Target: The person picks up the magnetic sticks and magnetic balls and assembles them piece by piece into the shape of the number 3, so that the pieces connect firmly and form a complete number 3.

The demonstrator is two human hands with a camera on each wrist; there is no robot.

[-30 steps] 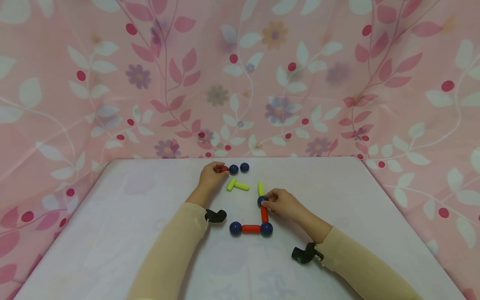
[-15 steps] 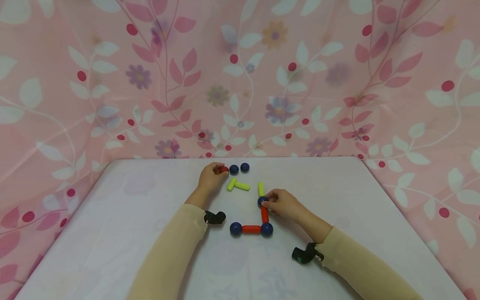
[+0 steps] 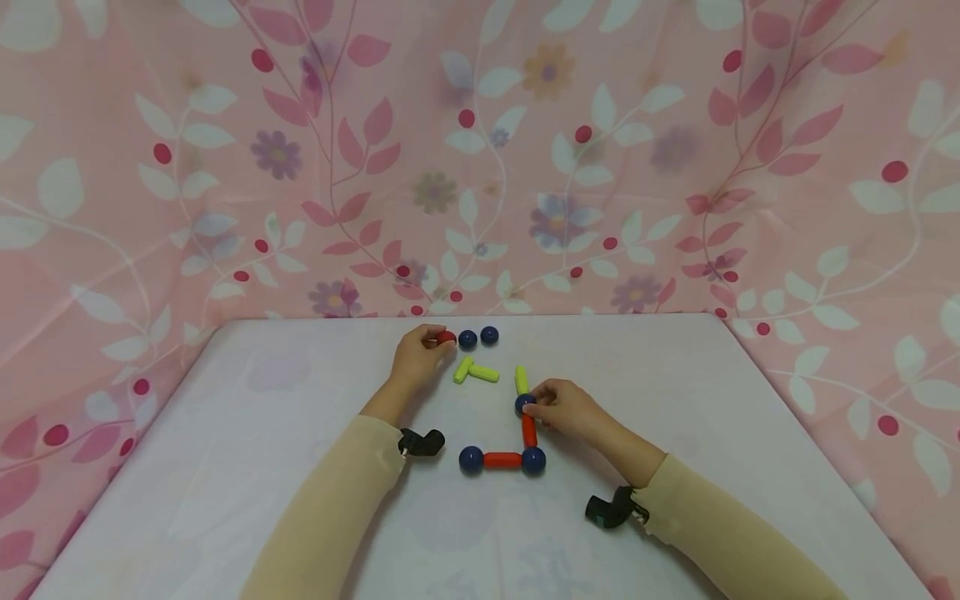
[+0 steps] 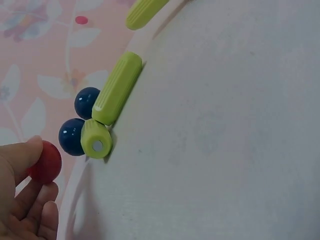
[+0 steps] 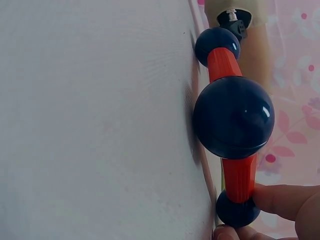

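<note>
Between thumb and fingers my left hand pinches a red ball near the table's far edge. Right beside it sit two dark blue balls. My right hand grips another blue ball, which joins a yellow-green rod to a red rod. That red rod runs to a blue corner ball, and from there a second red rod leads left to a blue end ball. In the right wrist view the corner ball looms large, with my thumb and fingers at the ball beyond.
Two loose yellow-green rods touch each other between the hands; one shows a silvery disc on its end in the left wrist view. A white cloth covers the table, and pink floral fabric hangs behind and at both sides.
My left hand and forearm have shifted slightly to the left, with the red ball still pinched. The right hand and the joined pieces look the same.
</note>
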